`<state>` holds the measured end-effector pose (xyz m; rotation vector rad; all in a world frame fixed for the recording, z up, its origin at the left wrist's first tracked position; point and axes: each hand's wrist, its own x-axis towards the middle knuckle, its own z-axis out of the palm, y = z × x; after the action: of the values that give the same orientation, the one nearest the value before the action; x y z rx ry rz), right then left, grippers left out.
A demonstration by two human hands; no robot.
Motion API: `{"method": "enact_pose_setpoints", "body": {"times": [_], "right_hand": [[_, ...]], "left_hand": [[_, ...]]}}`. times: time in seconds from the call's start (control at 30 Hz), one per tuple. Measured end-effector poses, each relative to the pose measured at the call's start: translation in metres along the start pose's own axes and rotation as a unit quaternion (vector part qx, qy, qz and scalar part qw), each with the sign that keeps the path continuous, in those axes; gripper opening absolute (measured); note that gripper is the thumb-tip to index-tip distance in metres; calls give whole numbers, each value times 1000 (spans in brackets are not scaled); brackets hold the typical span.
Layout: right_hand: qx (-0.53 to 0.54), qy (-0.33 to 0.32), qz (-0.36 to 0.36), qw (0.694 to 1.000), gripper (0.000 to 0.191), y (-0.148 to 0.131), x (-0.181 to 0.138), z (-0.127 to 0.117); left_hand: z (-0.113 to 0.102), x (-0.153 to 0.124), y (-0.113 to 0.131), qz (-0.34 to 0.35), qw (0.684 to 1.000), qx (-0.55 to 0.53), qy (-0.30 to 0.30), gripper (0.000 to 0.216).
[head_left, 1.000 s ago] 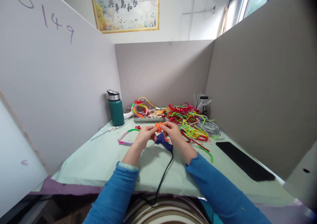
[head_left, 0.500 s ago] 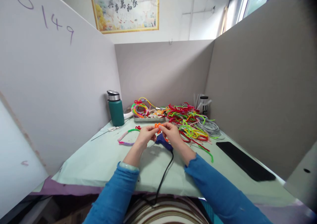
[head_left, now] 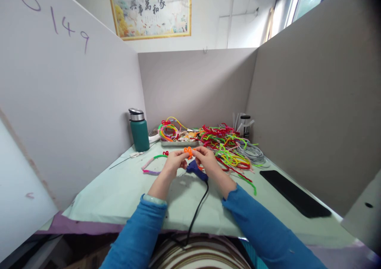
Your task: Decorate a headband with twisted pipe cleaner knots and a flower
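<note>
Both hands meet above the middle of the table. My left hand (head_left: pixel 173 164) and my right hand (head_left: pixel 207 160) each pinch a small looped orange pipe cleaner shape (head_left: pixel 188 151) between their fingertips. Just below the hands lies a blue glue gun (head_left: pixel 197 170) whose black cord (head_left: pixel 195 213) runs back to the table's front edge. A pink and green pipe-cleaner band (head_left: pixel 151 164) rests on the table left of my left hand.
A heap of coloured pipe cleaners (head_left: pixel 228 144) and a metal tray (head_left: pixel 177 143) lie at the back. A green flask (head_left: pixel 139 130) stands back left, a small black-capped bottle (head_left: pixel 245 126) back right. A black pad (head_left: pixel 294 193) lies at right. Partition walls close in three sides.
The hands have shifted slightly and turned the orange shape between the fingertips; it sits a little higher. Everything else is as before.
</note>
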<state>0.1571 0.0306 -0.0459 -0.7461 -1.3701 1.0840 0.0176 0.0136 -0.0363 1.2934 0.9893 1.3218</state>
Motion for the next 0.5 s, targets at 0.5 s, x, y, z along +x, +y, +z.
{"method": "enact_pose_setpoints", "body": {"times": [0.5], "right_hand": [[-44, -18, -30, 998, 25, 6, 1, 2]], "left_hand": [[-1, 2, -3, -16, 1000, 19, 8, 31]]}}
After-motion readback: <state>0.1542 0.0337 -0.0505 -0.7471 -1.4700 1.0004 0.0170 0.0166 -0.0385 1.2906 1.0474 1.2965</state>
